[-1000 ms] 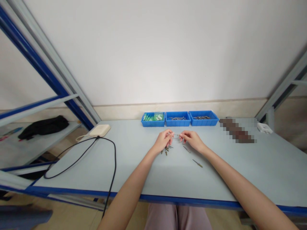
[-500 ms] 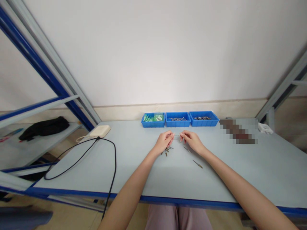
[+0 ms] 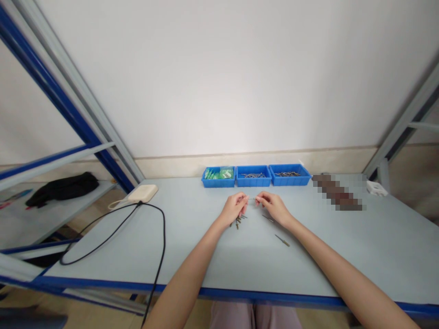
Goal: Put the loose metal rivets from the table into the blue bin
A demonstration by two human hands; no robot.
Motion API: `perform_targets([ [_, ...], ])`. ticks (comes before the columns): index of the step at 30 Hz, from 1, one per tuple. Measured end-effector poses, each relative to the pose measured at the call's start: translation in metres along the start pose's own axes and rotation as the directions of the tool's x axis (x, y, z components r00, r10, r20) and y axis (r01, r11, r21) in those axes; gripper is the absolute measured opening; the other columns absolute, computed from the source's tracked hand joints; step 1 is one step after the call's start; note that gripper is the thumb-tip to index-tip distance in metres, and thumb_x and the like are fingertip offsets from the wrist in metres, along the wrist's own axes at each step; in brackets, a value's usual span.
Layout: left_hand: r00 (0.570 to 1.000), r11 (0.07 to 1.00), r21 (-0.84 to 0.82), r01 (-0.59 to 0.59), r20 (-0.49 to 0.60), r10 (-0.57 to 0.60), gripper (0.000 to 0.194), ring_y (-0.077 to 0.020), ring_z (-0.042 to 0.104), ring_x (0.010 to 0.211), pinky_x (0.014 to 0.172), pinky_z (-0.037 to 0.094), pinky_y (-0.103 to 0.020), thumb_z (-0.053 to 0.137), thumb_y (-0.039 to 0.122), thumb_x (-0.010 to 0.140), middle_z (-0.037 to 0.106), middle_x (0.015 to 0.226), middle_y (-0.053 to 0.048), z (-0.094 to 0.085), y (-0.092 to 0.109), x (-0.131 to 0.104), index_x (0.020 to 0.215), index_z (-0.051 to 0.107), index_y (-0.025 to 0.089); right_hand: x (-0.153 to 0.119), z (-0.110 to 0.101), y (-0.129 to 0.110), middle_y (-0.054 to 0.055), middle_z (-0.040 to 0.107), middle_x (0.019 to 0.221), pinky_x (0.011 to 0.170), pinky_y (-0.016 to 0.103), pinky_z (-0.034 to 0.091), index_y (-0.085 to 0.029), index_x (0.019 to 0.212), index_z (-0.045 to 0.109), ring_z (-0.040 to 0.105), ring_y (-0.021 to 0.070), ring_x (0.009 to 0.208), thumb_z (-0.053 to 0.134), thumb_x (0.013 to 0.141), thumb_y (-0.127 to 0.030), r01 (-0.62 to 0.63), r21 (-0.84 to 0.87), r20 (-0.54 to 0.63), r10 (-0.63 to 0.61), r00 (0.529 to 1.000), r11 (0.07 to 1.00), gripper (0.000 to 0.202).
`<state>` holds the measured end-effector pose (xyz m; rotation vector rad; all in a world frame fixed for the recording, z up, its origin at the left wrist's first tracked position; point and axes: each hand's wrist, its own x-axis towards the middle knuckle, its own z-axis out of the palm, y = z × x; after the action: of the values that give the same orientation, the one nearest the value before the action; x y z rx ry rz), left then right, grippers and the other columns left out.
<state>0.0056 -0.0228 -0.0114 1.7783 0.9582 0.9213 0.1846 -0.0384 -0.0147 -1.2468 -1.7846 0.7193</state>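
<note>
My left hand is closed in a pinch above the table, its fingertips pointing at my right hand. What the left fingers hold, if anything, is too small to make out. My right hand pinches a thin metal piece, whose end sticks out toward the left fingertips across a narrow gap. Just under the left hand lie several small brass-coloured pieces with thin shafts. A thin metal rod lies beside the right hand. Nearer me rests a slim pointed piece with a thicker brownish end.
Three blue bins stand along the wall: one with green-and-white packets, a middle one and a right one with thin metal pieces. A cream box with a black cable sits left; a white adapter sits right.
The view has tilted slightly upward. The thin piece that spanned both hands now shows only a short end at my right fingertips. Both hands stay close together, still pinching.
</note>
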Motion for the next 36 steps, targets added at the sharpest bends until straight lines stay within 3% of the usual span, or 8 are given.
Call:
perform_targets([
  [3,1.0,0.999,-0.032,0.002,-0.007,-0.003,0.035,-0.0052,0.036,0.034,0.038,0.027,-0.017,0.048,0.051,0.081,0.049,0.047,0.007,0.0,0.001,0.0,0.079,0.048,0.017,-0.001,-0.001,-0.002,0.002,0.066,0.072,0.068,0.027,0.039,-0.018,0.082,0.059,0.058,0.0165,0.069,0.047,0.083,-0.033,0.005,0.028,-0.028,-0.004,1.0,1.0,0.019],
  [10,1.0,1.0,0.012,-0.015,-0.004,0.015,0.043,-0.0045,0.034,0.037,0.04,0.028,-0.017,0.046,0.052,0.082,0.039,0.041,0.006,0.0,-0.001,0.0,0.058,0.042,0.017,-0.001,-0.002,-0.003,0.002,0.062,0.062,0.064,0.026,0.038,-0.018,0.062,0.056,0.055,0.0152,0.061,0.039,0.088,-0.037,-0.001,-0.088,0.015,0.002,1.0,0.996,0.037],
  [16,0.999,0.999,-0.046,0.019,-0.031,-0.02,0.036,-0.0051,0.036,0.034,0.036,0.027,-0.016,0.051,0.052,0.078,0.047,0.046,0.007,0.001,0.001,0.0,0.079,0.049,0.016,0.0,-0.002,0.001,0.001,0.066,0.07,0.067,0.027,0.039,-0.019,0.083,0.06,0.058,0.0167,0.067,0.045,0.085,-0.035,0.004,-0.047,-0.026,-0.005,1.0,0.999,0.022],
  [20,1.0,0.999,-0.034,0.005,-0.01,-0.006,0.038,-0.0045,0.036,0.035,0.038,0.028,-0.016,0.048,0.051,0.081,0.043,0.044,0.007,0.001,0.0,0.001,0.065,0.045,0.016,-0.001,-0.004,0.0,0.001,0.062,0.063,0.063,0.026,0.036,-0.019,0.063,0.056,0.054,0.0153,0.061,0.04,0.088,-0.04,-0.015,-0.111,0.006,0.016,1.0,0.994,0.036],
  [23,1.0,0.999,-0.032,-0.004,-0.007,0.004,0.038,-0.0046,0.036,0.035,0.038,0.029,-0.016,0.045,0.049,0.083,0.043,0.042,0.007,0.002,-0.003,0.002,0.064,0.045,0.017,-0.001,-0.004,-0.001,0.001,0.06,0.06,0.063,0.025,0.036,-0.018,0.06,0.054,0.053,0.0149,0.06,0.037,0.089,-0.04,-0.006,-0.112,0.026,0.009,1.0,0.994,0.04],
  [28,1.0,0.999,-0.043,0.012,-0.028,-0.013,0.031,-0.0062,0.037,0.033,0.036,0.027,-0.017,0.046,0.048,0.082,0.05,0.045,0.007,0.002,-0.004,0.002,0.087,0.048,0.017,-0.003,-0.002,-0.003,-0.001,0.063,0.065,0.062,0.025,0.035,-0.019,0.082,0.058,0.052,0.0144,0.059,0.043,0.086,-0.036,0.001,-0.113,-0.005,-0.002,1.0,0.994,0.022],
  [34,0.997,0.999,-0.043,-0.024,-0.078,0.021,0.04,-0.0047,0.032,0.033,0.038,0.026,-0.017,0.041,0.052,0.085,0.038,0.039,0.008,-0.003,0.0,0.002,0.067,0.046,0.017,-0.002,-0.01,-0.007,-0.001,0.06,0.057,0.058,0.024,0.034,-0.018,0.067,0.058,0.051,0.0135,0.055,0.039,0.089,-0.039,0.027,-0.134,0.087,-0.015,0.996,0.991,0.036],
  [36,0.991,0.998,-0.053,-0.031,-0.134,0.024,0.041,-0.0052,0.033,0.033,0.038,0.028,-0.017,0.038,0.054,0.085,0.038,0.04,0.008,-0.007,0.0,0.002,0.069,0.048,0.017,0.009,-0.022,-0.005,0.0,0.06,0.058,0.057,0.023,0.036,-0.017,0.07,0.059,0.051,0.0135,0.055,0.038,0.089,-0.042,0.028,-0.108,0.049,-0.023,0.999,0.994,0.038],
])
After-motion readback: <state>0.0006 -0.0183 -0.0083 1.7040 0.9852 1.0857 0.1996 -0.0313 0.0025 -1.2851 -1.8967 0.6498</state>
